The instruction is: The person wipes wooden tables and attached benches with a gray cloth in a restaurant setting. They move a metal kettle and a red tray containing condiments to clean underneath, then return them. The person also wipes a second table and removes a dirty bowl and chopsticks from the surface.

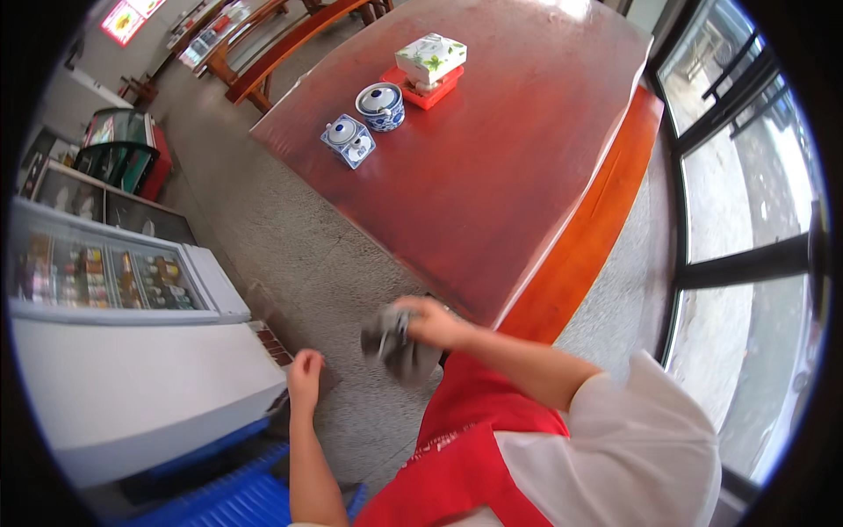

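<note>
My right hand [431, 321] grips a crumpled grey cloth [402, 349], which hangs over the floor just off the near corner of a dark red wooden table [474, 217]. The cloth is blurred. To the left, my left hand [305, 377] is in the air beside a white freezer, its fingers curled in with nothing visible in them. On the table stand a square blue-and-white lidded jar [349, 141] and a round one [382, 109]. Behind them a red plastic tray [435, 95] bears a white tissue box [431, 56] with a green leaf print.
An orange wooden bench [586, 224] runs along the table's right side, near glass doors [744, 197]. At left stands the white chest freezer [132, 382] with bottles behind glass. A blue slatted plastic item [224, 491] lies low beside it. Another bench [296, 49] stands farther back.
</note>
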`<state>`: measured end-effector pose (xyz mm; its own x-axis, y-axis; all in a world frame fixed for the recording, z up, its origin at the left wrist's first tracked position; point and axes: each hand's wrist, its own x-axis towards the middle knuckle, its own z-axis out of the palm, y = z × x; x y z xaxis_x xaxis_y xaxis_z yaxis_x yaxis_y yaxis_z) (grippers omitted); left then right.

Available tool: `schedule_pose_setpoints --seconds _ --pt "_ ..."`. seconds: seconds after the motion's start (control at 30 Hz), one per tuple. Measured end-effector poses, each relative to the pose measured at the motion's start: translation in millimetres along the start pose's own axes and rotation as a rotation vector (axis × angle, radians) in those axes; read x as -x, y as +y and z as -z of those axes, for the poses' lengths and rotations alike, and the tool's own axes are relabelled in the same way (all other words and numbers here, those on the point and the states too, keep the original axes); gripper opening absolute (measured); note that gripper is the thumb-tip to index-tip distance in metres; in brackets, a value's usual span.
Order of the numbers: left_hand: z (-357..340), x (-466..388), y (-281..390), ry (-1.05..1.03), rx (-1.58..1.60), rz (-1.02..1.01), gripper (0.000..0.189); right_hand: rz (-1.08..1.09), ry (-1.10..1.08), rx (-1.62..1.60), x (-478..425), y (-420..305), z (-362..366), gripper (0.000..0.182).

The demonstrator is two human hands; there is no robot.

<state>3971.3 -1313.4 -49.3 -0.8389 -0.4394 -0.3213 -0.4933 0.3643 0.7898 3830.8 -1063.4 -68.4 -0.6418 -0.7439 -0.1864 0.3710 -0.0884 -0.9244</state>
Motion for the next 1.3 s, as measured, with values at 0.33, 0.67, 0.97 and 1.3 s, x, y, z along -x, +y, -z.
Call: schedule_pose_setpoints --seconds 0.33,0.67,0.97,1.3 --pt "0 -237 204 -0.198 -0.417 -0.726 0.042 0.088 0.669 1.235 -96 -59 116 0.035" --pt "-105 -397 308 -0.54 -1.134 -1.103 0.097 0.011 1.118 1.153 -138 -46 77 0.024" --pt "-126 -406 330 -0.697 -1.245 -1.156 0.094 0.732 1.529 -0.573 -188 -71 78 0.045" --pt "-110 -341 377 -0.758 -1.132 -1.374 0.092 0.939 1.446 -0.054 -243 -96 75 0.033"
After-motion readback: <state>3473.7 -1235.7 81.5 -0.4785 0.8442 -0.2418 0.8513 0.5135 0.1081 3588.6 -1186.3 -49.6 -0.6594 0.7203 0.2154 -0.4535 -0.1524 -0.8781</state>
